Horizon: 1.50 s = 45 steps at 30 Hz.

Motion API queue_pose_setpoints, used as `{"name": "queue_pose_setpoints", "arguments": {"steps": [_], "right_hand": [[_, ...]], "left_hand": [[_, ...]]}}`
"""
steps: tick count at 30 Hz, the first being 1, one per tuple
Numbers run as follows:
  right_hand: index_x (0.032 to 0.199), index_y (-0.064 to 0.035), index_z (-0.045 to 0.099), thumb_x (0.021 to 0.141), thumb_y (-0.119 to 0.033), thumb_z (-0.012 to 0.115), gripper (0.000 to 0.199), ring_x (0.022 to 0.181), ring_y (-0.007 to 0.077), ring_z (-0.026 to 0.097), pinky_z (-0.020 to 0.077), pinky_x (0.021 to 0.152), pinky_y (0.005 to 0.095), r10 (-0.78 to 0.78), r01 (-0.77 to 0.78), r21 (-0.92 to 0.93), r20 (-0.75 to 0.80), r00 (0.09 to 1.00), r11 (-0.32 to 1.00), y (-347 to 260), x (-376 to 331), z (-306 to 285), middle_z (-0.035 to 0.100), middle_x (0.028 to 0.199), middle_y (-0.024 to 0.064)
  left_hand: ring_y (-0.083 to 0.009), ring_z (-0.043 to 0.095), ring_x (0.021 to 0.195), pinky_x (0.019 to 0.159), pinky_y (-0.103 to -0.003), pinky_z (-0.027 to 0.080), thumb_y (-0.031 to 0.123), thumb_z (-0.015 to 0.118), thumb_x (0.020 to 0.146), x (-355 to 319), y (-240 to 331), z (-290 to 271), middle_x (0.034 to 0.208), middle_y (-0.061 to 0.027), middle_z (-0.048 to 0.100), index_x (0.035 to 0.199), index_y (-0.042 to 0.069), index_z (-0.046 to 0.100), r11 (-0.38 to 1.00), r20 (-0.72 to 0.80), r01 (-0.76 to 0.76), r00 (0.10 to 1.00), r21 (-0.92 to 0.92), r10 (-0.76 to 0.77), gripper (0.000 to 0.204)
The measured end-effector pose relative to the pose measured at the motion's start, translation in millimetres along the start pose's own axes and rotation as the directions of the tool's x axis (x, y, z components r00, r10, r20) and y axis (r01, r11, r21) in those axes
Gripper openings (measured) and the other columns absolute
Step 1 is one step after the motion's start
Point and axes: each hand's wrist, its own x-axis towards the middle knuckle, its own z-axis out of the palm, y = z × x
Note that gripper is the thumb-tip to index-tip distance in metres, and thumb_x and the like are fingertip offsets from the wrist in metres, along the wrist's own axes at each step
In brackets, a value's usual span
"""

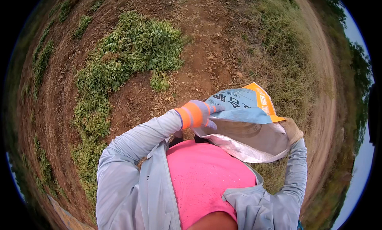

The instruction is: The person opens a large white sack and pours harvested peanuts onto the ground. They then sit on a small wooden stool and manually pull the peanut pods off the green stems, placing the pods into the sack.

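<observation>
A large woven sack, blue and orange outside and whitish inside, hangs in front of me with its mouth spread toward my body. My left hand, in an orange and purple striped glove, grips the left edge of the mouth, its fingers bent over the rim. At the opposite edge my right hand, in a tan glove, is closed on the rim; its fingertips are partly hidden by the sack. Inside, the visible part shows only the pale lining, and the bottom is out of sight.
A long heap of pulled green leafy plants lies on the brown soil ahead and to the left. Smaller plant rows run farther left. Dry grass borders a dirt track on the right.
</observation>
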Motion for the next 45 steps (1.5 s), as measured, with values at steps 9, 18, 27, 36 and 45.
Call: {"name": "queue_pose_setpoints", "arguments": {"steps": [9, 18, 27, 36, 45], "right_hand": [[0.105, 0.0008, 0.059, 0.095, -0.054, 0.029, 0.063, 0.080, 0.0221, 0.061, 0.0513, 0.073, 0.0315, 0.093, -0.182, 0.210, 0.374, 0.923, 0.961, 8, 155, -96, 0.064, 0.095, 0.0161], [0.130, -0.0059, 0.045, 0.096, -0.039, 0.040, 0.047, 0.095, 0.0205, 0.059, 0.0470, 0.087, 0.0319, -0.076, -0.237, 0.580, 0.463, 0.883, 0.779, 39, 292, -168, 0.060, 0.113, 0.0151], [0.118, -0.0054, 0.053, 0.079, -0.018, 0.057, 0.041, 0.096, 0.0263, 0.060, 0.0485, 0.085, 0.0356, -0.367, 0.473, -0.329, 0.336, 0.868, 0.817, -34, 432, -318, 0.062, 0.107, 0.0144], [0.116, -0.0013, 0.054, 0.093, -0.014, 0.054, 0.026, 0.098, 0.0127, 0.056, 0.0458, 0.086, 0.0262, 0.230, 0.262, 0.488, -0.735, 0.638, 0.833, -112, 533, -421, 0.060, 0.107, 0.0068], [0.120, -0.0040, 0.050, 0.086, -0.031, 0.064, 0.046, 0.088, 0.0138, 0.052, 0.0470, 0.078, 0.0289, 0.045, 0.295, 0.187, -0.902, 0.429, 0.937, -175, 637, -437, 0.054, 0.107, 0.0077]], "left_hand": [[-0.0234, 0.060, 0.071, 0.071, -0.033, 0.047, 0.041, 0.055, 0.087, 105, -110, -123, 0.081, -0.0122, 0.067, 0.096, 0.003, 0.067, 0.827, 0.119, 0.444, 0.895, -0.345, -0.431, 0.041], [-0.0370, 0.048, 0.114, 0.095, -0.046, 0.037, 0.030, 0.072, 0.068, 269, -23, -188, 0.123, -0.0174, 0.050, 0.121, 0.008, 0.049, 0.898, -0.362, -0.156, 0.876, 0.411, 0.318, 0.062], [-0.0345, 0.062, 0.077, 0.071, -0.040, 0.047, 0.043, 0.056, 0.087, 409, -110, -244, 0.085, -0.0162, 0.065, 0.099, 0.007, 0.063, 0.984, -0.054, 0.047, 0.997, -0.174, -0.058, 0.038], [-0.0381, 0.060, 0.065, 0.058, -0.043, 0.044, 0.031, 0.055, 0.085, 533, -216, -409, 0.068, -0.0207, 0.062, 0.078, 0.002, 0.065, 0.910, -0.428, 0.154, 0.844, -0.384, -0.323, 0.032], [-0.0392, 0.061, 0.070, 0.061, -0.044, 0.044, 0.029, 0.051, 0.081, 620, -270, -568, 0.070, -0.0237, 0.062, 0.079, 0.001, 0.066, 0.709, -0.514, 0.217, 0.554, -0.671, -0.656, 0.032]]}}
